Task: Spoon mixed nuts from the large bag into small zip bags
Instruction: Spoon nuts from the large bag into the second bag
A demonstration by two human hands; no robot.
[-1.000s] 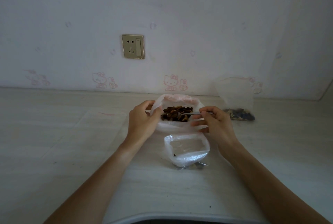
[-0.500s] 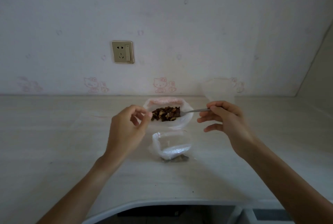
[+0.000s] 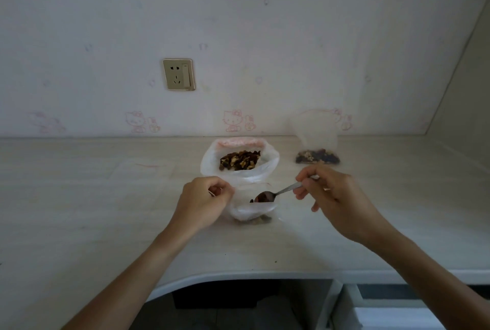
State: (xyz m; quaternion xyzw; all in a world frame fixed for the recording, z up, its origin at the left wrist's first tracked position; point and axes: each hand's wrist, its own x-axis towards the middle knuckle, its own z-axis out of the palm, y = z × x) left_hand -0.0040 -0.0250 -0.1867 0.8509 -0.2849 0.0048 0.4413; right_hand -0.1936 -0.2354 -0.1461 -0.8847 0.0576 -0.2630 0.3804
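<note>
Clear plastic is what your left hand (image 3: 202, 201) pinches: its curled fingers hold the left edge of the small zip bag (image 3: 252, 209), which stands open on the counter (image 3: 79, 197) right in front of you, with a few nuts already lying at its bottom. Your right hand (image 3: 330, 194) has its grip closed around the handle of a metal spoon (image 3: 275, 193), thumb and forefinger curled over the shaft, the other fingers loosely bent below. The spoon's bowl sits over the mouth of the small zip bag, tilted down toward it, with dark nuts in it. Just behind the small bag, farther from you and touching or nearly touching it, stands the large bag (image 3: 240, 161), its white plastic rim rolled down and wide open, with a heap of brown mixed nuts (image 3: 240, 160) showing inside. Off to the right of the large bag and well apart from it, near the wall, another clear zip bag (image 3: 316, 144) stands upright with a layer of nuts in its bottom. On the wall above the counter you can see a gold-coloured socket (image 3: 179, 74) and a row of faint pink cartoon cat stickers (image 3: 233, 120). Both your forearms reach in from the near edge of the counter, where its front curves inward.
</note>
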